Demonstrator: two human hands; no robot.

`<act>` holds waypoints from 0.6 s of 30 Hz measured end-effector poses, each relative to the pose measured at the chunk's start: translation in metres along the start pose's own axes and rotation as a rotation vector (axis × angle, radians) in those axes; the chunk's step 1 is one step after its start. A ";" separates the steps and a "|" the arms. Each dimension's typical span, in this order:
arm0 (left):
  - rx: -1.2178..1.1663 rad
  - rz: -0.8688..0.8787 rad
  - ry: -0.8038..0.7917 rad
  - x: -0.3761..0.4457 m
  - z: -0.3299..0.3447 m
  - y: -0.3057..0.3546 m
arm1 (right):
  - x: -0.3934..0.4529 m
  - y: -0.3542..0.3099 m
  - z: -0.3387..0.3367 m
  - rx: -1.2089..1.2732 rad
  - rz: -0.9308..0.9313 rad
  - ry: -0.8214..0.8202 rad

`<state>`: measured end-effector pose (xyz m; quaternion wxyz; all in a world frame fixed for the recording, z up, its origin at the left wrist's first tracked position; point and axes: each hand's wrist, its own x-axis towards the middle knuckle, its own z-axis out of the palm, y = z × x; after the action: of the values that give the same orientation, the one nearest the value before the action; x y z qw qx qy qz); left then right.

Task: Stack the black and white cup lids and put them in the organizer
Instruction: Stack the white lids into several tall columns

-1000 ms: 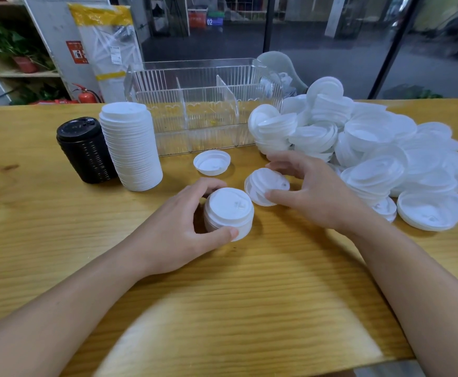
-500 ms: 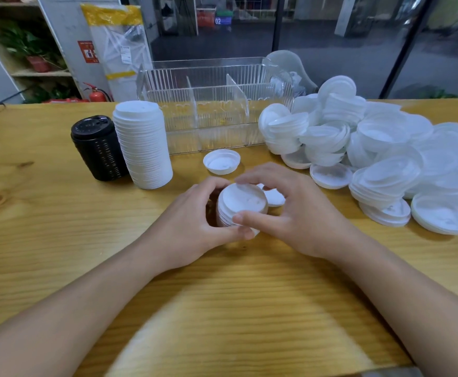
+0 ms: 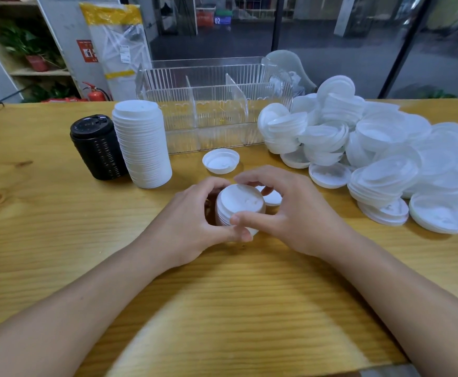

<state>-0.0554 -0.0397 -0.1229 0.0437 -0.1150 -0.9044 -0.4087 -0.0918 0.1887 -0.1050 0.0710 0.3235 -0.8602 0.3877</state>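
At frame centre the left hand (image 3: 195,213) and right hand (image 3: 285,210) both clasp the short white lid stack (image 3: 240,206), likely steadying it for nesting, below the unfilled clear organizer (image 3: 214,110) at upper centre

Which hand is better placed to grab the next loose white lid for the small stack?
The right hand. The loose lid pile lies on its side, with one lid just beyond its fingers. The left hand has its grip round the small stack, steadying it.
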 end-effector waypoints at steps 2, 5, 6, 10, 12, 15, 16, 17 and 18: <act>0.011 -0.023 0.005 -0.001 -0.001 0.000 | -0.001 -0.001 -0.004 0.023 0.018 -0.028; 0.014 -0.022 -0.006 -0.003 -0.004 0.000 | -0.001 0.004 -0.023 0.071 0.061 0.033; 0.029 -0.012 -0.004 -0.003 -0.005 0.000 | -0.001 0.008 -0.030 0.052 0.068 0.065; 0.069 -0.016 0.023 -0.001 -0.015 -0.004 | -0.001 0.030 -0.038 -0.187 0.128 0.014; 0.083 -0.005 0.017 -0.001 -0.016 -0.004 | 0.000 0.038 -0.030 -0.300 0.116 -0.027; 0.072 0.025 0.008 -0.002 -0.014 -0.003 | 0.002 0.041 -0.025 -0.342 0.115 -0.035; 0.065 0.026 0.010 -0.002 -0.013 -0.004 | 0.002 0.040 -0.026 -0.344 0.117 -0.038; 0.063 0.024 0.008 -0.001 -0.013 -0.004 | 0.002 0.040 -0.026 -0.341 0.114 -0.041; 0.062 0.022 0.001 -0.001 -0.013 -0.005 | 0.002 0.039 -0.026 -0.323 0.106 -0.032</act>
<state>-0.0558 -0.0523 -0.1182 0.0520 -0.1233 -0.9152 -0.3800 -0.1205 0.2255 -0.1112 0.0876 0.2682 -0.9283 0.2423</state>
